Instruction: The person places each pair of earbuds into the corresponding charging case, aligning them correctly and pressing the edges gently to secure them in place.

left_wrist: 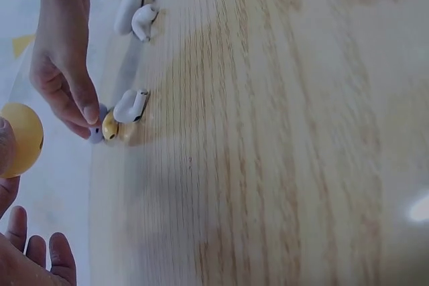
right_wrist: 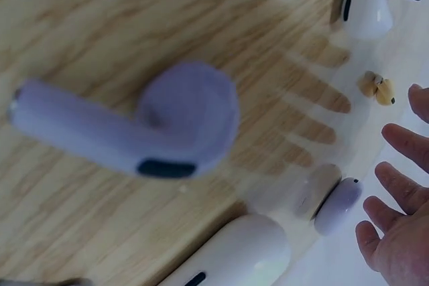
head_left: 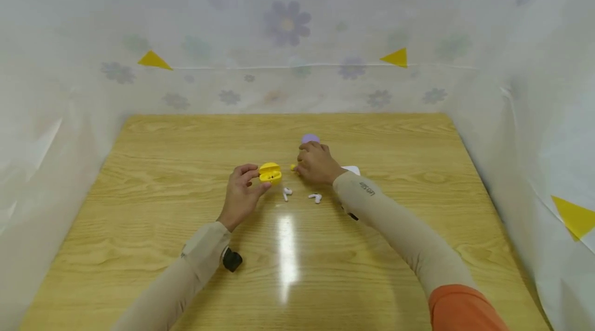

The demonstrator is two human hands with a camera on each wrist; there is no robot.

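Note:
My left hand point(head_left: 241, 191) holds a yellow earbud case point(head_left: 271, 177) between thumb and fingers, its lid raised. What sits inside the case is too small to tell. My right hand point(head_left: 318, 163) reaches down close to a yellow earbud point(right_wrist: 385, 90) on the table. Its fingers look spread and hold nothing in the right wrist view. Just beyond them lies a closed purple case point(head_left: 310, 138). Two white earbuds, one on the left point(head_left: 287, 194) and one on the right point(head_left: 316, 198), lie nearer to me.
A white case point(head_left: 351, 170) is partly hidden behind my right wrist. Close to the right wrist camera lies a purple earbud point(right_wrist: 194, 118), which my right arm mostly covers in the head view. White flowered sheeting point(head_left: 288, 88) surrounds the wooden table point(head_left: 186, 140) at the back and sides.

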